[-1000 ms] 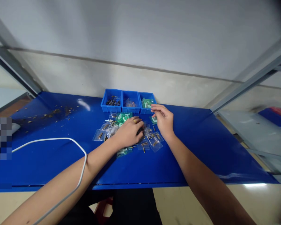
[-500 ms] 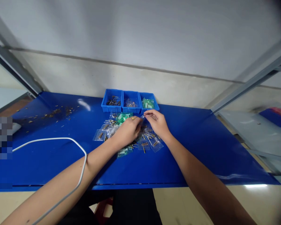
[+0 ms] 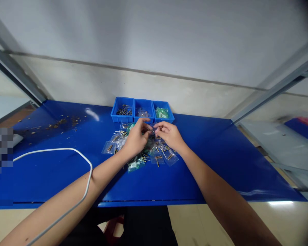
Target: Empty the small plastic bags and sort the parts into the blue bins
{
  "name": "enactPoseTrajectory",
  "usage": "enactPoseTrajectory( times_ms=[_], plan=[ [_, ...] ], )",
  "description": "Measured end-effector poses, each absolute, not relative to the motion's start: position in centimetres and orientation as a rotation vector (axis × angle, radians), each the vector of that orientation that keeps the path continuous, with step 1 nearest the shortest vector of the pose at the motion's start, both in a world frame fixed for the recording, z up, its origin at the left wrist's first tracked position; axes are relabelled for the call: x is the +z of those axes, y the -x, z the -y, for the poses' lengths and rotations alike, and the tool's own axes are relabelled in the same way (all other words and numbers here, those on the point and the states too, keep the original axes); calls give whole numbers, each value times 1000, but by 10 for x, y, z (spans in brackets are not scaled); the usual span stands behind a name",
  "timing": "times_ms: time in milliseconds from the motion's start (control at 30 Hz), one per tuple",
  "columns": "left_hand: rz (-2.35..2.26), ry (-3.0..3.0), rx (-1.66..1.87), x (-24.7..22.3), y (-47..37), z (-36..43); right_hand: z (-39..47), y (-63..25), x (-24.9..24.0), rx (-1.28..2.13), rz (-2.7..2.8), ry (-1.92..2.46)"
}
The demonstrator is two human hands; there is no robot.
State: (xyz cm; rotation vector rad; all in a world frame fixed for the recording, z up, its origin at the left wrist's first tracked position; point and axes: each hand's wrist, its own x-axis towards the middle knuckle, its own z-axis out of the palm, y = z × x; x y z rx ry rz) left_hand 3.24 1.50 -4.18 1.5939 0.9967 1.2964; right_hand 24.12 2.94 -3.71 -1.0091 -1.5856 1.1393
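Note:
Over a heap of small clear bags and loose metal pins, my left hand (image 3: 137,137) is closed, with a thin dark pin (image 3: 150,130) at its fingertips. My right hand (image 3: 170,135) meets it from the right, thumb and forefinger pinched on what looks like a small clear plastic bag (image 3: 154,126); the fingers partly hide it. Bagged brass-coloured pins (image 3: 170,156) and loose pins (image 3: 145,158) lie under and around both hands. A green-printed bag (image 3: 136,165) sits at the heap's front edge.
Three blue bins stand behind the heap: one with dark pins (image 3: 124,111), one with clear bags (image 3: 144,112), one with green bags (image 3: 162,112). A white cable (image 3: 66,149) loops across my left forearm. Brown scraps (image 3: 63,122) litter the blue table's (image 3: 210,150) left side.
My left hand has turned and shifted slightly left, its fingers lifting so a thin pin shows at the tips. My right fingers have moved slightly left and down.

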Motion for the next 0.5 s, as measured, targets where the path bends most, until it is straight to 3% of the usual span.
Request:
enactPoseTrajectory(
  times_ms=[167,500],
  plan=[
    [-1035,-1390,1243,-37,-30,-21,-25,-238,-34,1198,1608,1002],
    [-1051,-1546,1217,-24,-27,-14,-22,-234,-29,1130,1596,1036]
  ],
)
